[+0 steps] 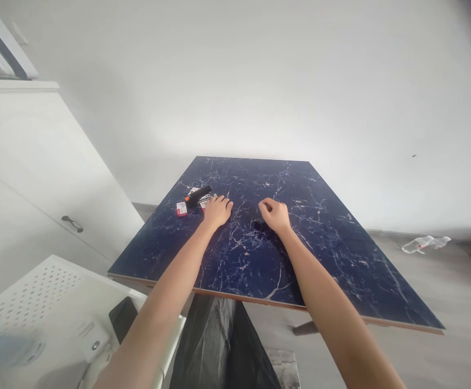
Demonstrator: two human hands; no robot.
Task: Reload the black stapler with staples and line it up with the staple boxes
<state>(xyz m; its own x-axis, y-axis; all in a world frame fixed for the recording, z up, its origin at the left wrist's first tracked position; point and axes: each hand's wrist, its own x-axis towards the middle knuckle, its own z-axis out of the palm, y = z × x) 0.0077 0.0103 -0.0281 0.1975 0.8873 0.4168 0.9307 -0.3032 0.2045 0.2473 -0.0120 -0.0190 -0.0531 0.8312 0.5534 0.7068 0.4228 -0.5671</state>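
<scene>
My left hand lies palm down on the dark blue marbled table, its fingers spread. Its fingertips are next to a shiny silver item and a small red-and-white packet, which it partly covers. Beside these is what looks like a black stapler with an orange end. Another red-and-white small box sits just left of it. Over the table's middle, my right hand is closed, thumb and fingers curled together. Whatever it may hold is hidden.
A white cabinet stands at the left. In front of it a white surface bears a black phone-like object and a white device. The table backs onto a white wall. Clear plastic lies on the floor at right.
</scene>
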